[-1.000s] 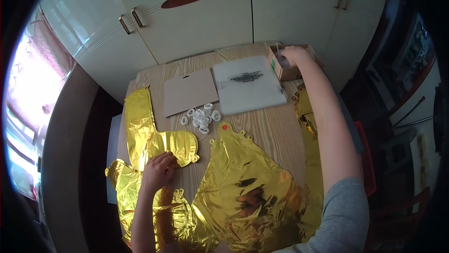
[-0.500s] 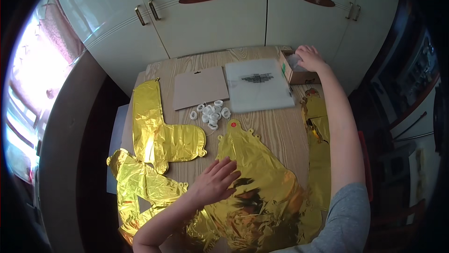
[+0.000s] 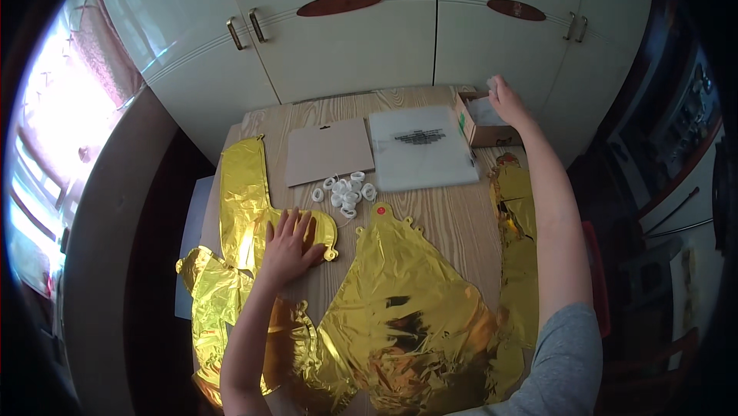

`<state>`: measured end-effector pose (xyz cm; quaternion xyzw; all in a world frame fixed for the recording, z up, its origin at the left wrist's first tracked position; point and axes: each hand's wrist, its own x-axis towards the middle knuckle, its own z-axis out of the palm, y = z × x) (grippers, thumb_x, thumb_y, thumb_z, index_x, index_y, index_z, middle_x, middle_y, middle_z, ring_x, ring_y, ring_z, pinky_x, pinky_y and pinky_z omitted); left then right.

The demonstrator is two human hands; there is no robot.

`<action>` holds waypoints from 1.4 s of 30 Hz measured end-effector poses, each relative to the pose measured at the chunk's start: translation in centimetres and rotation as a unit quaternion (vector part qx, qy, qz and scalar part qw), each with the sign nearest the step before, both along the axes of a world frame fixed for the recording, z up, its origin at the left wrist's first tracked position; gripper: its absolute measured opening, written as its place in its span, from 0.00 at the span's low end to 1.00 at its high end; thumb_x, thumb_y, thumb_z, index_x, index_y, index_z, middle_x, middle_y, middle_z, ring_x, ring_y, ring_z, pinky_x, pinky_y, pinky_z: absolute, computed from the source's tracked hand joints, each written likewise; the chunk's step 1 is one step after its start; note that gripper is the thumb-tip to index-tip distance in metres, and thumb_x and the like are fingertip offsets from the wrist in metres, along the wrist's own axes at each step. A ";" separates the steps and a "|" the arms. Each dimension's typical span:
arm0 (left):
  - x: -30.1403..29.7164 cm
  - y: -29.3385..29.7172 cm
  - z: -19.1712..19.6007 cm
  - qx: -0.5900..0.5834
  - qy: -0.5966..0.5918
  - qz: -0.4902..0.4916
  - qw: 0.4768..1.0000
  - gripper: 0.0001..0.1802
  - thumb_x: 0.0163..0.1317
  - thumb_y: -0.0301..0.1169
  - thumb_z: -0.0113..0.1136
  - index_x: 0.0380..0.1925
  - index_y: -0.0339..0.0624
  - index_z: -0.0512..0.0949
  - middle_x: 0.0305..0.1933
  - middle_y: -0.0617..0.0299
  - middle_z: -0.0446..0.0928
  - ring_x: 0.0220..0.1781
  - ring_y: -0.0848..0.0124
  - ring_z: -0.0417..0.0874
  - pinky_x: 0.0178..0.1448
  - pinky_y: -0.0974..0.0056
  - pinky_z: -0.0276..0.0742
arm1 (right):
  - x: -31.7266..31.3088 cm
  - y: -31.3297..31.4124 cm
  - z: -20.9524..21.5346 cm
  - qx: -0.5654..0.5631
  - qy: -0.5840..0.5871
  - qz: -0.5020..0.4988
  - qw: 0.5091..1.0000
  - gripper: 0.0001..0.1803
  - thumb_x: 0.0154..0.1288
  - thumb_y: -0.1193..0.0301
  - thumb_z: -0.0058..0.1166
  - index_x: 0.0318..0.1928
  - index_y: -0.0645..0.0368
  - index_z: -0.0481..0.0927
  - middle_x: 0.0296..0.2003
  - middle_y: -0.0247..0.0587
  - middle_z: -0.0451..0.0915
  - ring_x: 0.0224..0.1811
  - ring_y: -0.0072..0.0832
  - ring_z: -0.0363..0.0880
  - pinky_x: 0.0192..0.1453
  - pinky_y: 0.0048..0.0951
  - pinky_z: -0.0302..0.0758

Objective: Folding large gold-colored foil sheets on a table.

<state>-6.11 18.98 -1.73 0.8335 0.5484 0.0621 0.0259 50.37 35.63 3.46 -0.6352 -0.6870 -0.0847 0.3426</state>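
Note:
My left hand (image 3: 287, 251) is open, fingers spread, on or just over the foot of a flat gold foil balloon (image 3: 242, 185) shaped like an L. At the far right, my right hand (image 3: 509, 102) is raised over a small open cardboard box (image 3: 496, 137). Its fingers pinch a small pale, translucent piece, too small to make out fully. Clear plastic (image 3: 482, 112) shows inside the box. A large, wrinkled gold foil balloon (image 3: 400, 277) lies flat between my arms, a red dot near its top tab.
Several white ring-shaped rolls (image 3: 346, 193) lie mid-table. Behind them are a greyish cardboard sheet (image 3: 329, 156) and a translucent plastic bag (image 3: 423, 166). More gold foil lies at the lower left (image 3: 211, 304) and along the right side (image 3: 519, 262). Pale cabinets (image 3: 350, 54) stand behind the table.
My left hand has moved left and away from me, off the large balloon to the L-shaped one. My right hand has risen from inside the box with the small pale piece.

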 end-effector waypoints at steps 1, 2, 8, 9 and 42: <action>-0.3 0.0 -0.2 -0.027 0.017 -0.001 0.999 0.42 0.62 0.61 0.49 0.71 0.52 0.57 0.74 0.48 0.54 0.77 0.49 0.49 0.76 0.42 0.40 | 0.0 0.2 -0.1 0.007 0.010 0.002 1.000 0.18 0.69 0.66 0.45 0.54 0.60 0.61 0.45 0.63 0.76 0.48 0.59 0.75 0.49 0.51 0.73; -0.3 -0.1 -0.3 -0.023 0.024 -0.003 0.999 0.42 0.61 0.61 0.49 0.71 0.52 0.57 0.74 0.49 0.54 0.77 0.49 0.48 0.76 0.41 0.40 | 0.1 0.4 -0.1 0.038 0.034 -0.011 0.999 0.19 0.69 0.66 0.45 0.55 0.61 0.61 0.45 0.64 0.76 0.48 0.59 0.75 0.49 0.50 0.73; -0.8 -1.0 -0.9 -0.004 0.031 -0.018 0.999 0.45 0.59 0.66 0.47 0.70 0.52 0.58 0.73 0.48 0.55 0.76 0.48 0.51 0.74 0.38 0.40 | 0.7 0.5 1.3 0.212 0.183 -0.092 0.956 0.22 0.69 0.66 0.46 0.57 0.65 0.60 0.45 0.61 0.77 0.49 0.56 0.77 0.50 0.46 0.73; -0.9 -1.0 -1.0 -0.004 0.031 -0.020 0.999 0.45 0.59 0.66 0.47 0.70 0.53 0.58 0.74 0.48 0.55 0.76 0.48 0.50 0.74 0.38 0.40 | 0.5 0.5 2.2 0.267 0.207 -0.088 0.937 0.22 0.69 0.67 0.47 0.57 0.65 0.60 0.45 0.60 0.78 0.48 0.55 0.78 0.50 0.45 0.73; -2.8 0.7 0.6 0.067 -0.133 0.030 0.988 0.20 0.53 0.34 0.60 0.47 0.39 0.77 0.48 0.48 0.77 0.50 0.52 0.78 0.60 0.53 0.70 | -47.0 -3.8 -5.3 -0.335 -0.088 0.299 0.889 0.26 0.57 0.66 0.58 0.56 0.61 0.72 0.51 0.57 0.77 0.54 0.49 0.77 0.58 0.44 0.74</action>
